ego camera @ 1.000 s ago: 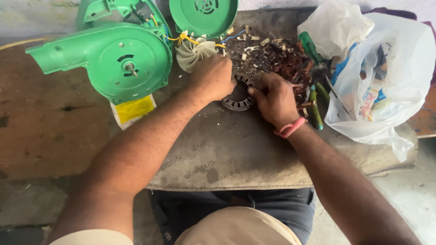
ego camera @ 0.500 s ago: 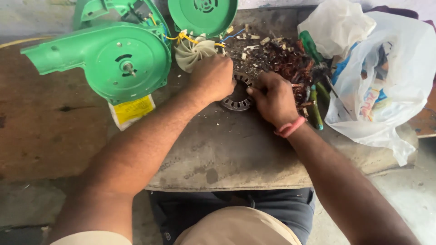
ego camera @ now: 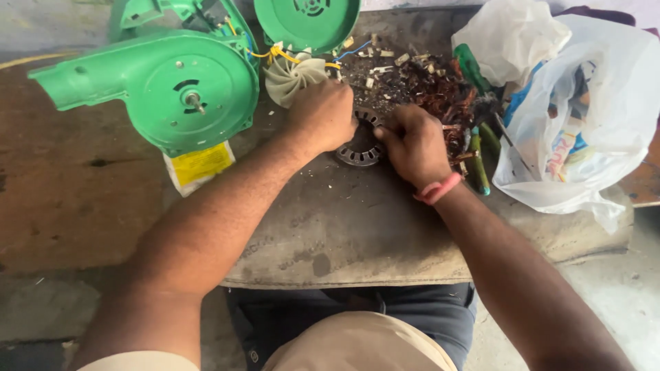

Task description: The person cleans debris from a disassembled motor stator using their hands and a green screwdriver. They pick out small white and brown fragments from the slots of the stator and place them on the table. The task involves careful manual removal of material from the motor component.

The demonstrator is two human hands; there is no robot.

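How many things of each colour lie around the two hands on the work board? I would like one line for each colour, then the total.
Green: 4 - blower housing, round cover, two tool handles
White: 3 - fan wheel, two plastic bags
Yellow: 1 - label
Grey metal: 1 - slotted ring under both hands
Total: 9
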